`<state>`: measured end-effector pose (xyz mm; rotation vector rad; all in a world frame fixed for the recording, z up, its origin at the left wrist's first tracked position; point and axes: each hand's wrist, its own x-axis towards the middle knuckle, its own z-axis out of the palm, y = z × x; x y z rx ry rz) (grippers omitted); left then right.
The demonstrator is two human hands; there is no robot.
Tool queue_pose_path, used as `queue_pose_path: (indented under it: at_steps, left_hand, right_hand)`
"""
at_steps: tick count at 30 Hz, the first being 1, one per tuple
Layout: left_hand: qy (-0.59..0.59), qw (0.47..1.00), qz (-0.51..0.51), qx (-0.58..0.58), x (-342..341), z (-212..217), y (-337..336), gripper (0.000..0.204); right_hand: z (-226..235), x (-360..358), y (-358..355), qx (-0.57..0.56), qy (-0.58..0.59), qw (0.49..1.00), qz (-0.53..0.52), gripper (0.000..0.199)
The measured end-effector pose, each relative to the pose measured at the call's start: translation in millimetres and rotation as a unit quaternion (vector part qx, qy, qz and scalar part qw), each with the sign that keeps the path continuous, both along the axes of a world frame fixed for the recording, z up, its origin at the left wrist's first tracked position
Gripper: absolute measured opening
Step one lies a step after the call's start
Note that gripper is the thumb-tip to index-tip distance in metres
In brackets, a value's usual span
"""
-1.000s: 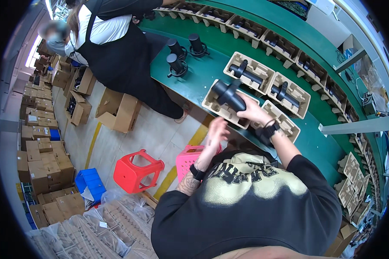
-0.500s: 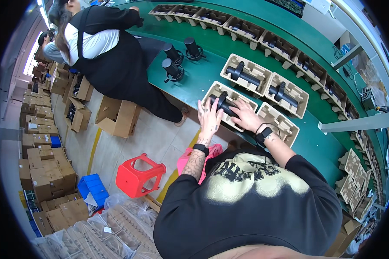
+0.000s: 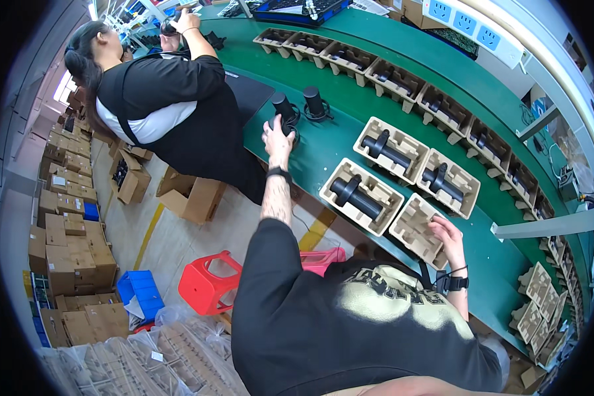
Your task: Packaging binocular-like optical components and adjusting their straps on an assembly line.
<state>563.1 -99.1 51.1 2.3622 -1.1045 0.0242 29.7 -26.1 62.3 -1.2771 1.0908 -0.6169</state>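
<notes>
- Green surface (image 3: pixel 350 142) runs in a long curve from 11 o'clock to 4 o'clock, matte and smooth, carrying rows of moulded pulp trays.
- Left hand (image 3: pixel 277 138) is stretched far out toward 12 o'clock, fingers closed round the lower part of a black cylinder-shaped device (image 3: pixel 282 109) that stands upright on the surface — its long axis is vertical.
- A second black device (image 3: pixel 314 102) stands just beside it at 1 o'clock, untouched.
- Right hand (image 3: pixel 446 232) lies much nearer the body, at 3 o'clock, fingers loosely spread and resting on the rim of an empty tray (image 3: pixel 419 226) of rough beige pulp.
- Filled tray (image 3: pixel 361 195) sits touching the empty one on its 10 o'clock side, a black device lying flat in it.
- So the held device lies well apart from the empty tray, toward 10 o'clock of it — the left hand is the only one near it.
- Co-worker in a black top (image 3: pixel 178 99) works at 11 o'clock; cardboard boxes (image 3: pixel 66 231) and a red stool (image 3: pixel 208 284) stand on the floor.
</notes>
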Motion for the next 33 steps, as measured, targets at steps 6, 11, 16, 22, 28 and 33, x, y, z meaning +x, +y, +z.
queue_pose_path:
  at_steps: [6,11,16,22,28,33]
  left_hand:
    - [-0.047,0.997,-0.057,-0.037,24.1,-3.4,-10.0,0.039]
    - [-0.005,0.994,-0.108,0.019,23.3,8.3,-2.0,0.046]
    - [-0.004,0.957,-0.042,-0.288,-9.5,36.8,47.7,0.063]
    - [0.848,0.344,-0.087,-0.394,-183.4,50.1,123.7,0.046]
    - [0.823,0.467,-0.317,-0.06,-291.6,24.2,146.7,0.052]
    - [0.234,0.763,-0.597,0.087,-288.9,15.7,165.1,0.038]
  right_hand:
    - [5.9,-13.4,17.5,0.047,-0.047,0.987,-0.146,0.033]
    - [4.7,-11.4,12.0,0.035,-0.028,0.993,-0.113,0.034]
    - [16.4,2.7,8.1,0.034,-0.055,0.996,-0.059,0.036]
    - [63.2,73.8,31.0,-0.036,-0.125,0.986,0.101,0.073]
    - [53.7,103.2,28.8,-0.097,-0.042,0.993,-0.059,0.07]
    - [60.1,22.9,-1.5,-0.23,0.199,0.937,0.171,0.061]
